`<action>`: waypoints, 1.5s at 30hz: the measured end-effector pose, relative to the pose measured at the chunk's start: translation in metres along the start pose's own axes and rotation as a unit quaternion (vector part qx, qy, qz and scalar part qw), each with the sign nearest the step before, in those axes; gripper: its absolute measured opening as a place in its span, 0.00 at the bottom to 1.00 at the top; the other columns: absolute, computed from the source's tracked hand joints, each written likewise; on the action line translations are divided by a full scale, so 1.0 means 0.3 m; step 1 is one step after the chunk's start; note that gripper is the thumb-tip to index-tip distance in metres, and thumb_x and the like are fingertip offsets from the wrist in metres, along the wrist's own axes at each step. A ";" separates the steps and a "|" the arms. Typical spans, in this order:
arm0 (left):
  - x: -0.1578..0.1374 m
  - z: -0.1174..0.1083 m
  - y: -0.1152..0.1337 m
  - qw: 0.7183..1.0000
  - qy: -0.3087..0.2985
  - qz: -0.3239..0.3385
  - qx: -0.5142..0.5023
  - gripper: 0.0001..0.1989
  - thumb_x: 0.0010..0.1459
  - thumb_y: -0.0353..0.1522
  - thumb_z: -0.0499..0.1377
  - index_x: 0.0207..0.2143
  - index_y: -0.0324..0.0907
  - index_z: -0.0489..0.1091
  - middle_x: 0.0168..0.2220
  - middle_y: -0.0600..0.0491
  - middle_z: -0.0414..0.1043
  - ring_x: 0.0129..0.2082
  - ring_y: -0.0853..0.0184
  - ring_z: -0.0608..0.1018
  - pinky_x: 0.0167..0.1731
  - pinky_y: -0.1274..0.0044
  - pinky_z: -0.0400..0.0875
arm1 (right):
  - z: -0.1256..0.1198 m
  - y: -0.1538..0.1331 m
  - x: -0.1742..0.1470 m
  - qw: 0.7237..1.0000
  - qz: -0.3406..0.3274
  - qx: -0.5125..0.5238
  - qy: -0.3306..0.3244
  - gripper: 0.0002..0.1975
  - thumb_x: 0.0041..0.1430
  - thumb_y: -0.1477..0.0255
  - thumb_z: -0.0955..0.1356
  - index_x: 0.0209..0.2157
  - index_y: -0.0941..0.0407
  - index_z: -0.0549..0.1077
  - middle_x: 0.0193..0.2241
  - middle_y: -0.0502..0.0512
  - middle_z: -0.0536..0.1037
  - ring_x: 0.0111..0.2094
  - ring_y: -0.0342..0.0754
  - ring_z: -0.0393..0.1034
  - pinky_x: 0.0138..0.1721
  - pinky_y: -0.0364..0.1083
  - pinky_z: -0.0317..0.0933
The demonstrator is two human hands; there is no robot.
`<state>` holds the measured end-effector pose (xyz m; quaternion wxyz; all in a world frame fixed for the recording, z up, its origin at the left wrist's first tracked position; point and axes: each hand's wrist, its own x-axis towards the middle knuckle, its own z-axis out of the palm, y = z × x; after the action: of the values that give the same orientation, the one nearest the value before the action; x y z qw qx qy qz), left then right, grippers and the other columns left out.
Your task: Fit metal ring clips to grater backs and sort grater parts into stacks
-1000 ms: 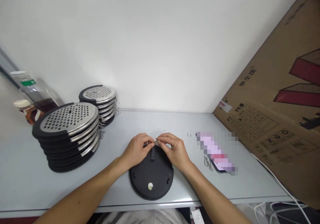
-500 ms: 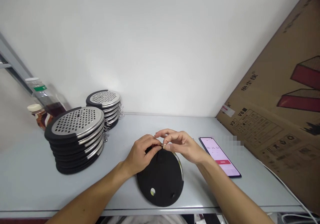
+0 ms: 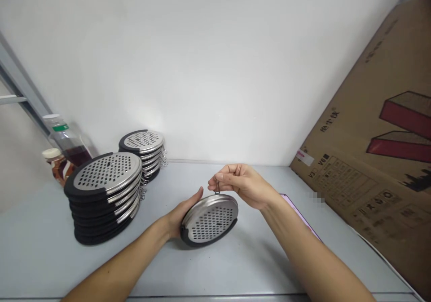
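Observation:
A round grater-like disc point(image 3: 213, 223) with a perforated metal face and black edging is tilted in front of me, its holes facing me. My left hand point(image 3: 180, 216) grips its left edge, thumb up along the rim and the other fingers hidden behind. At the top, my right hand point(image 3: 240, 183) pinches a small wire loop point(image 3: 217, 186) attached to the rim. On the left stand a near stack of similar discs point(image 3: 104, 194) and a smaller far stack point(image 3: 143, 151), with wire loops sticking out to their right.
Behind the near stack are a clear bottle point(image 3: 72, 144) of dark liquid and a white-capped jar point(image 3: 55, 162). A phone point(image 3: 299, 214) lies partly behind my right forearm. A large printed cardboard box point(image 3: 363, 158) leans along the right side of the grey table point(image 3: 215, 275).
The disc has turned from its plain black face to its perforated face and is tilted up. My left hand has shifted from the loop to the disc's left edge.

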<state>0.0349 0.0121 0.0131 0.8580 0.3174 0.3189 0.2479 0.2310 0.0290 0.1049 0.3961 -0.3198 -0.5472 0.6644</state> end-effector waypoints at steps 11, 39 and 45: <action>0.057 -0.072 0.040 0.994 0.037 0.059 -0.082 0.29 0.56 0.52 0.57 0.42 0.33 0.75 0.38 0.42 0.79 0.43 0.54 0.78 0.49 0.68 0.65 | -0.127 0.222 0.090 0.986 0.043 0.159 -0.015 0.22 0.53 0.66 0.74 0.50 0.53 0.74 0.50 0.60 0.76 0.47 0.53 0.73 0.52 0.54 0.62; 0.044 -0.066 0.050 0.975 0.148 0.161 0.046 0.22 0.57 0.44 0.62 0.45 0.37 0.74 0.40 0.44 0.79 0.39 0.59 0.79 0.44 0.69 0.69 | -0.115 0.332 0.118 0.988 0.040 0.148 -0.002 0.29 0.54 0.67 0.74 0.57 0.51 0.68 0.49 0.58 0.77 0.42 0.49 0.75 0.50 0.51 0.64; 0.052 -0.075 0.045 0.981 0.156 0.114 -0.022 0.17 0.55 0.41 0.64 0.40 0.37 0.76 0.35 0.46 0.80 0.34 0.61 0.80 0.38 0.72 0.72 | -0.099 0.346 0.119 0.983 0.027 0.178 0.022 0.25 0.50 0.70 0.75 0.52 0.50 0.73 0.44 0.53 0.76 0.42 0.47 0.72 0.48 0.47 0.64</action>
<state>0.0266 0.0396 0.0031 0.7706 0.2902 0.4046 0.3979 0.2210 0.0655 -0.0023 0.4404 -0.2739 -0.4023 0.7544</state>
